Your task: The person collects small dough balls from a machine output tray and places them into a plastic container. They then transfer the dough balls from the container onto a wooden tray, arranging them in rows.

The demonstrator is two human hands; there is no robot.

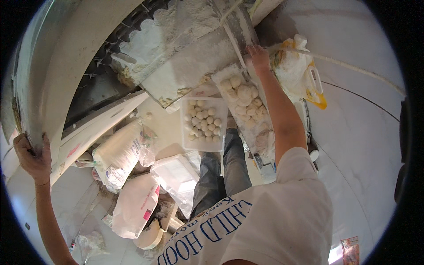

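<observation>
My left hand (33, 159) is at the far left, its fingers curled round the lower edge of a large metal machine cover (43, 99). My right hand (257, 54) is at the upper right, at the edge of a floury metal frame (233, 43); its fingertips blur there, and what they touch cannot be made out. Below it lies a floury tray of dough pieces (245, 96). A translucent plastic bin (225, 124) of round dough balls (203, 121) stands before my feet. Floury metal chutes and toothed parts (119, 36) of the machine show at the top.
A flour-dusted plastic jug (294, 69) with a yellow base hangs or stands right of my right forearm. A pale cord (351, 68) crosses the right side. Filled sacks (119, 152), a white bag (135, 205) and a plastic-wrapped stack (175, 175) lie left of my legs.
</observation>
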